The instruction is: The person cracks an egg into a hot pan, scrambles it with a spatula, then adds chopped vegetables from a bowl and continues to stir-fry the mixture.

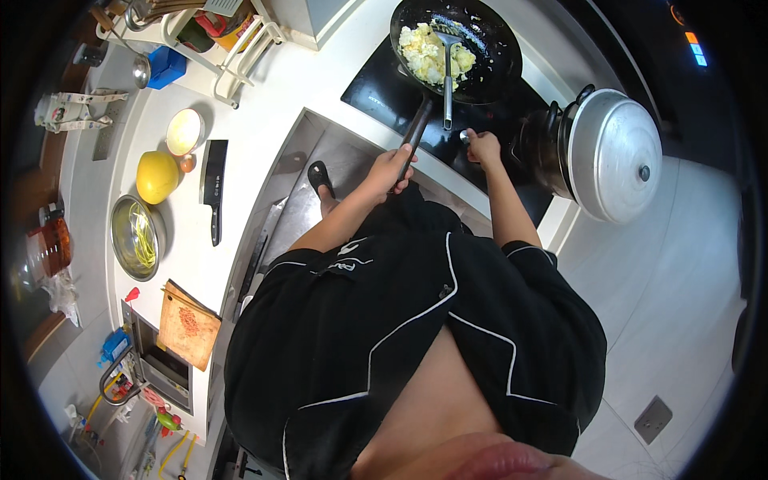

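Note:
My left hand (391,174) is closed around the dark handle (422,123) of a black wok (501,48). Pale yellow food like scrambled egg (423,57) lies in the wok. A slotted metal spatula (448,81) rests in it, its handle sticking out over the rim, and neither hand touches it. Over the black glass cooktop (378,90), the bent fingers of my right hand (485,148) grip a small shiny round piece (464,136), which looks like a control knob. Its lower part is hidden.
Right of my right hand stands a pot with a domed aluminium lid (618,153). Along the left counter lie a cleaver (214,180), a yellow melon-like fruit (157,177), an egg (188,163), a bowl (185,132), a steel basin of green shreds (138,237) and a cutting board (201,339) over the sink.

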`<state>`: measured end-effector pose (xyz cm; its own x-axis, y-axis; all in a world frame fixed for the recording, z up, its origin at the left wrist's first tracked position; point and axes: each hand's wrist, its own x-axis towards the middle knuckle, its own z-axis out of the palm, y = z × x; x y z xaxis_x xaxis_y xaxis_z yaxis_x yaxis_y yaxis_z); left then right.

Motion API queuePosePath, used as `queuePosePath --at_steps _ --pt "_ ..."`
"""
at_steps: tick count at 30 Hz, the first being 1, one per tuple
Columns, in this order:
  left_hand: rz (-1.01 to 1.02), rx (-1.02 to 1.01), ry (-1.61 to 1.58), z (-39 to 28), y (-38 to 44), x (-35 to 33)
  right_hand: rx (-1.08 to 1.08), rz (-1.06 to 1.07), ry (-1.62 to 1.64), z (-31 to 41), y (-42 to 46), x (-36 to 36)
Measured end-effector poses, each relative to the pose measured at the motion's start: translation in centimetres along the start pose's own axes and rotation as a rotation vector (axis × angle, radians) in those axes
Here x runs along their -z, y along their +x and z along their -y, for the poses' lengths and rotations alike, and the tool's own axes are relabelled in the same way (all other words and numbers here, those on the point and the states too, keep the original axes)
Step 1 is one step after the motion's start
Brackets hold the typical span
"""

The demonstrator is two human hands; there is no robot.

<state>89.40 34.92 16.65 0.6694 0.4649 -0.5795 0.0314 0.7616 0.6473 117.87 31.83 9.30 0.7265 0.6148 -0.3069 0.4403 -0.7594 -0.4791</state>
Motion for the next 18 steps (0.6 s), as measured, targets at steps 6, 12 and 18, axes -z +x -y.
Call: queuePosePath --at_steps 6,12,18 --pt "-0.007 0.005 0.009 -0.6 -0.7 -0.1 -0.06 0.223 -0.361 1.4 2.9 -1.8" --pt "-0.004 0.032 0.014 -0.5 -0.4 -0.1 -0.032 0.295 -0.452 2.8 2.6 -2.3" --pt "-0.022 0.069 0.037 -1.0 -0.4 -0.3 0.421 0.26 -0.715 1.3 0.5 -3.1"
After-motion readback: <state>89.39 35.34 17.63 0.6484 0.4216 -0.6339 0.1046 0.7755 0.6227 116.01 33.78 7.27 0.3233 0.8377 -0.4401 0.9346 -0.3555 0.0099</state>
